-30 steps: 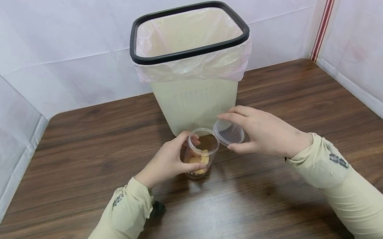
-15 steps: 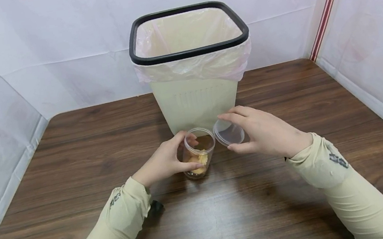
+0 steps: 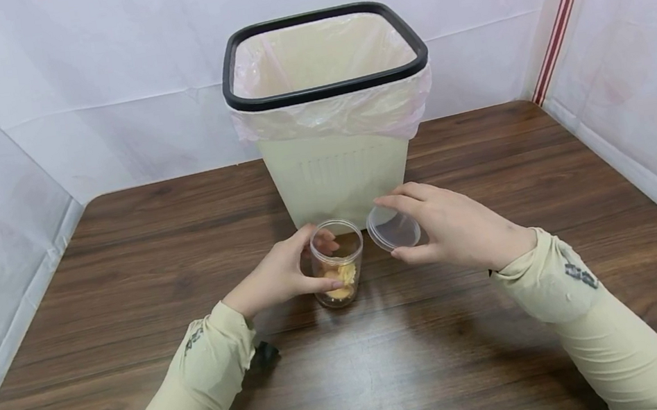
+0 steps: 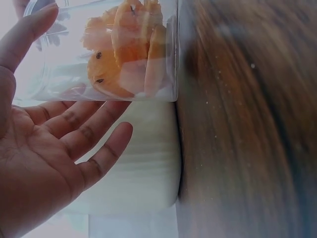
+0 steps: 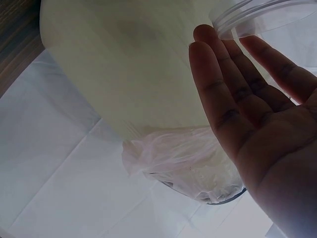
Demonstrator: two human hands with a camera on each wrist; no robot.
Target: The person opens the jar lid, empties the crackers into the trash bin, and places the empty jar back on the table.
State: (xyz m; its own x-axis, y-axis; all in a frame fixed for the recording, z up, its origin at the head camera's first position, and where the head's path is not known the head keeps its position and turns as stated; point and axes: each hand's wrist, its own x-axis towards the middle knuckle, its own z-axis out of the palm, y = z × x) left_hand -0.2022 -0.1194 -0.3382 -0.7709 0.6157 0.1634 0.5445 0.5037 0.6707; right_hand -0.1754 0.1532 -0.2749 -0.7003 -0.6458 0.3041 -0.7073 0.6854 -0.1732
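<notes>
Jar (image 3: 339, 266) shifted left from lid (image 3: 394, 226) | left fingers (image 4: 89, 133) clasp jar | right fingers (image 5: 210, 82) pinch lid | bin (image 3: 336, 169) behind

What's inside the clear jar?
Several yellow-orange pieces, with a few dark specks, lie toward the base of the clear jar. The thumb of the left hand covers some in the head view; they also overlap, so hidden ones can't be counted.

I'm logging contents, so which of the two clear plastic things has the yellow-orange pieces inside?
The jar in the left hand: yellow-orange pieces show near its bottom. The other, the lid in the right hand, is a shallow disc.
</notes>
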